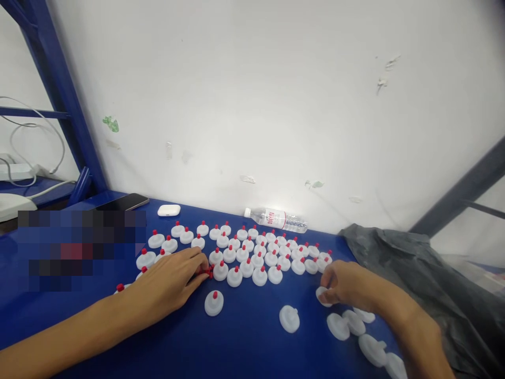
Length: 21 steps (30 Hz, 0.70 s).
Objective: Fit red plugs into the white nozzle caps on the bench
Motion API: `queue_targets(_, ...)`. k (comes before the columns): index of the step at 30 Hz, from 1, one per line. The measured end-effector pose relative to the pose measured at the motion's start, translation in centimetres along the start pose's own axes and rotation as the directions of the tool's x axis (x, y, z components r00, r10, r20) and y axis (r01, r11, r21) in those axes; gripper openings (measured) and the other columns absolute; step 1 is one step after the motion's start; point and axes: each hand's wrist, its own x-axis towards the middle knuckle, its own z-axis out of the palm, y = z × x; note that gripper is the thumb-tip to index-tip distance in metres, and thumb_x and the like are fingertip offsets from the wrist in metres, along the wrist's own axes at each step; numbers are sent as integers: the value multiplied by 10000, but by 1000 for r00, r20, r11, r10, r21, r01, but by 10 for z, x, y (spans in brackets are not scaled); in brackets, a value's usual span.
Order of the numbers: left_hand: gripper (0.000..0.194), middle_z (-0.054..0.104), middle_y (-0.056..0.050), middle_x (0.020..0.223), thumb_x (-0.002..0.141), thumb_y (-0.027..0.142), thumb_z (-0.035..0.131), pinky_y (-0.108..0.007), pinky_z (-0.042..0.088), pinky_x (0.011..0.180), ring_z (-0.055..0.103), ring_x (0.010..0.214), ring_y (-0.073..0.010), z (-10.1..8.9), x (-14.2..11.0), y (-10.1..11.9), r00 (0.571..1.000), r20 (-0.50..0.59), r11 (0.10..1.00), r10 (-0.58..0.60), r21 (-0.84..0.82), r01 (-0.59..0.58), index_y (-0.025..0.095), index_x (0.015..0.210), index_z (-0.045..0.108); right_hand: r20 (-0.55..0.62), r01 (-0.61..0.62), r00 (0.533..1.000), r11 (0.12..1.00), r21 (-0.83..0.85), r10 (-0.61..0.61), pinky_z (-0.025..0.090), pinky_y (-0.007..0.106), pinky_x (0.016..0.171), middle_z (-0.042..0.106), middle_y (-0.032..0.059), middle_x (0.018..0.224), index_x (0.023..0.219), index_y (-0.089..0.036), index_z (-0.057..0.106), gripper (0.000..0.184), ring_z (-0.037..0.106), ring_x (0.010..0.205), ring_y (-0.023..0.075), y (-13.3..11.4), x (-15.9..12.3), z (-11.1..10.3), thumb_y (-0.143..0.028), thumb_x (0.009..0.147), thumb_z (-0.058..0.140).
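Note:
My left hand is closed, with thumb and forefinger together at a few small red caps on the blue table. My right hand pinches a white round lid by its edge, low over the table. Between the hands stand several white lids with red tips, grouped toward the wall. One red-tipped lid sits apart in front of them. A white lid without a red tip lies tilted nearer me. More bare white lids lie beneath my right forearm.
A clear plastic bottle lies along the wall. At the left are a white earbud case and a dark phone. Dark grey sheeting covers the right side. A blue metal post rises at the left.

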Motion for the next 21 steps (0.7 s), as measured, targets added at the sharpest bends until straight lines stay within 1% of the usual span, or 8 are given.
queue_targets(3,131,696,-35,855,946,289,530,-377,458,622,672,717,-219,-1,1,1,1000,-1,1000,4,-5,-4,277,852,621,-23,-14,1000,998,-61,13,488,345,686,781,65,943,863,-271,779,148,749,871,292,-9,-3,1,-271,717,801)
queue_targets(8,208,733,-21,954,1032,352,504,-350,496,686,709,803,-231,-10,2,4,996,93,1000,-5,-24,7,274,954,681,-56,-46,998,987,-155,38,480,361,705,775,103,1013,925,-251,782,125,741,908,311,-26,-11,3,-250,802,757)
queue_targets(11,230,732,-23,982,1044,352,484,-349,496,707,708,829,-235,-13,3,5,992,126,999,-18,-29,22,263,973,683,-72,-35,997,980,-194,21,478,365,711,775,109,1020,912,-255,769,96,743,936,323,-32,-14,6,-217,834,727)
queue_targets(13,238,723,-25,979,1051,361,474,-349,489,702,697,816,-233,-12,3,5,991,129,999,-28,-27,31,256,972,672,-87,-27,996,977,-211,9,472,366,707,775,115,1018,903,-255,760,104,742,941,330,-34,-14,8,-191,847,700)
queue_targets(17,240,697,-21,949,1057,377,462,-351,466,669,666,766,-229,-11,2,5,993,111,999,-30,-21,33,252,962,643,-91,-9,996,977,-212,-11,472,352,706,783,111,1025,897,-254,760,133,743,941,326,-36,-14,9,-157,828,701)
queue_targets(19,228,693,-12,938,1055,378,474,-353,463,657,663,753,-227,-10,1,5,995,101,999,-26,-22,28,258,951,637,-85,-4,996,979,-204,-14,478,352,713,787,108,1024,887,-256,765,116,743,950,327,-37,-16,8,-171,838,705)
queue_targets(21,209,697,-3,934,1052,376,496,-355,472,653,673,752,-225,-10,0,5,996,89,999,-15,-27,18,265,945,637,-92,-2,996,982,-191,-16,490,364,739,792,107,1019,906,-258,778,110,742,952,326,-37,-18,4,-204,880,686)
